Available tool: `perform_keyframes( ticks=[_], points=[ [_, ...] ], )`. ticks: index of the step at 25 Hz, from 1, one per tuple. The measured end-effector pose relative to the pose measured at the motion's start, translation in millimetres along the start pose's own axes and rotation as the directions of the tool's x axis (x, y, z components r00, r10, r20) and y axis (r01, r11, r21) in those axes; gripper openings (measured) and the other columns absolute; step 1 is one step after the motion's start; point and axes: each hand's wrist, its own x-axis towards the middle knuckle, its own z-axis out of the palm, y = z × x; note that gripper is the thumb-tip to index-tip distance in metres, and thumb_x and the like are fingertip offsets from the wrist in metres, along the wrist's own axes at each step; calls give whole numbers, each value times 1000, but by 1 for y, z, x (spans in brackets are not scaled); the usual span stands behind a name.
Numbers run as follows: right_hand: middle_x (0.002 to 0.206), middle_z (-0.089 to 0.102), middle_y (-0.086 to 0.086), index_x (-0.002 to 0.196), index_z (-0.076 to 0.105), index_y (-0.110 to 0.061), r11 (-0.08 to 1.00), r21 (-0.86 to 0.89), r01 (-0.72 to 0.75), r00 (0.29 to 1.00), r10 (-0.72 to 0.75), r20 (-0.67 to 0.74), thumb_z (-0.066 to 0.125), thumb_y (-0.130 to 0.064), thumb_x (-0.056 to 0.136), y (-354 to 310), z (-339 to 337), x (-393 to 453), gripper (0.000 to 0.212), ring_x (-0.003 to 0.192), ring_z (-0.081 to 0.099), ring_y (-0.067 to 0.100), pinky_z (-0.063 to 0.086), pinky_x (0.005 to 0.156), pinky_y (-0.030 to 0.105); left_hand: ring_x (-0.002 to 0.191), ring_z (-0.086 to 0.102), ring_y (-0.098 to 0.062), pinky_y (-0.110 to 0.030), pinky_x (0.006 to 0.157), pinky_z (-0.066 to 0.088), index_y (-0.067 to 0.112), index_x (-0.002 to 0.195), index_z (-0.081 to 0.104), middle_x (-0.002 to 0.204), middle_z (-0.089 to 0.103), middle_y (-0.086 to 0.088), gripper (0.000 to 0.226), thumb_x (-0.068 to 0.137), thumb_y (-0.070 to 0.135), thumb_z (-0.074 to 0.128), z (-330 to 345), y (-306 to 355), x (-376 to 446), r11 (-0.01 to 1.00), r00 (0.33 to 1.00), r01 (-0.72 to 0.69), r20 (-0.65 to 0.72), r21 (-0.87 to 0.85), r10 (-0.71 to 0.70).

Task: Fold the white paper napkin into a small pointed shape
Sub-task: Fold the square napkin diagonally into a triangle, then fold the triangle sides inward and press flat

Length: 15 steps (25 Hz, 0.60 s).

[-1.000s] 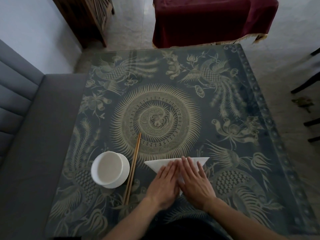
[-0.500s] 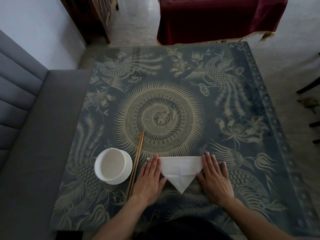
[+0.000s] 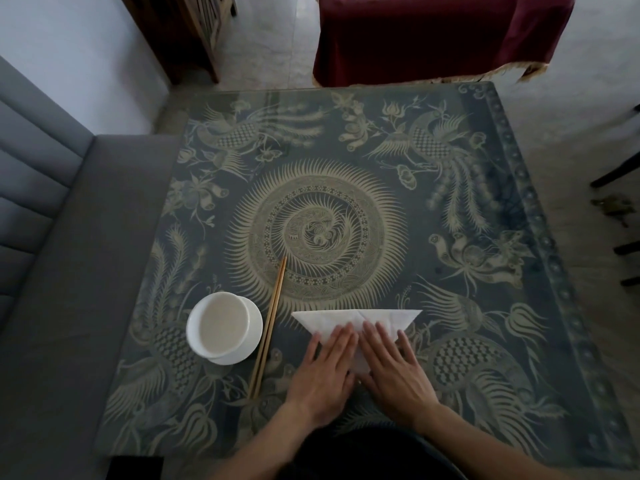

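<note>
- Both hands have come back together over the middle of the white paper napkin [image 3: 356,318]; half a second earlier they lay apart at its two side corners, with the whole triangle showing between them.
- Left hand [image 3: 325,370] lies flat, palm down, fingers straight and close together, pointing toward the far edge of the counter [image 3: 450,271]; its forearm runs back to the near edge.
- Right hand [image 3: 391,367] lies the same way, palm down and spread flat, angled a little to the left, so that the two hands sit side by side with the forefingers nearly touching.
- Neither hand grips anything: both are open and press on the napkin's lower part.
- Near the middle of the counter's near edge, the napkin lies as a downward-pointing triangle, its long straight edge on the far side; its left and right corners stick out past the hands, while the near tip is mostly hidden under them.
- Fold lines show on the uncovered strip beyond the fingertips.
- To the left of the napkin, a pair of wooden chopsticks [image 3: 270,327] lies slanted, far ends leaning right, just beside the left hand but apart from it.
- Left of the chopsticks, toward the near left corner, stands a white bowl [image 3: 219,325] on a small white saucer [image 3: 254,332].
- Beyond the counter's left edge runs a grey sofa [image 3: 52,271]; past the far edge hangs a dark red cloth [image 3: 433,32].
</note>
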Motion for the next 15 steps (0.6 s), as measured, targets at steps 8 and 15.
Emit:
perform_keyframes(
  ticks=[8, 15],
  points=[
    [160, 23, 2, 152, 29, -15, 990, -20, -137, 990, 138, 39, 22, -55, 98, 35, 4, -35, 67, 147, 15, 21, 16, 113, 56, 150, 9, -21, -53, 114, 11, 8, 153, 21, 163, 13, -7, 66, 101, 47, 31, 9, -28, -42, 994, 994, 106, 31, 39, -107],
    [161, 19, 5, 153, 25, -14, 986, 27, -162, 987, 162, 2, 23, -52, 99, 36, -8, -35, 66, 148, 13, 28, 15, 113, 58, 136, 37, -26, -47, 111, 27, 12, 151, 31, 155, 34, -8, 60, 102, 45, 35, -2, -26, -36, 980, 978, 171, -101, -101, -181]
  ],
)
